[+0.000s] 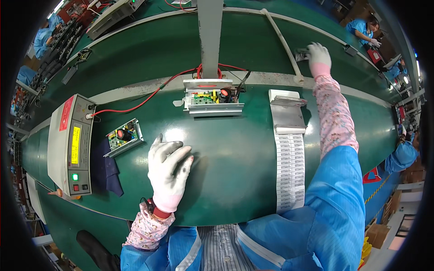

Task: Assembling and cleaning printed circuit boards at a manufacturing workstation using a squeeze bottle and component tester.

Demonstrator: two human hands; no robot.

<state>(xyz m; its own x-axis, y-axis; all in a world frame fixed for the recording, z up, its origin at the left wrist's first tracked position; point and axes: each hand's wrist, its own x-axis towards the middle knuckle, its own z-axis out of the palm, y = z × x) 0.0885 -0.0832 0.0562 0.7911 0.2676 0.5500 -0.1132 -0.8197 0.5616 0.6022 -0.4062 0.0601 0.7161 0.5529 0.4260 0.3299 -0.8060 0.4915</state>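
My left hand, in a white glove with smudged fingertips, hovers over the near part of the green bench with fingers apart and nothing in them. My right hand, also gloved, is stretched far out past the bench's back rail. Its fingers are closed at the edge of a small grey circuit unit, blurred and partly hidden. Left of my left hand, an open-cased circuit board with a black round part lies tilted. Another circuit board in a metal housing sits by the post, with wires at its ends.
A tester with a lit yellow screen stands at left, its red cable running to the post. A dark cloth lies beside it. A label sheet runs under a metal holder. A pale rod crosses the far belt. Co-workers sit beyond.
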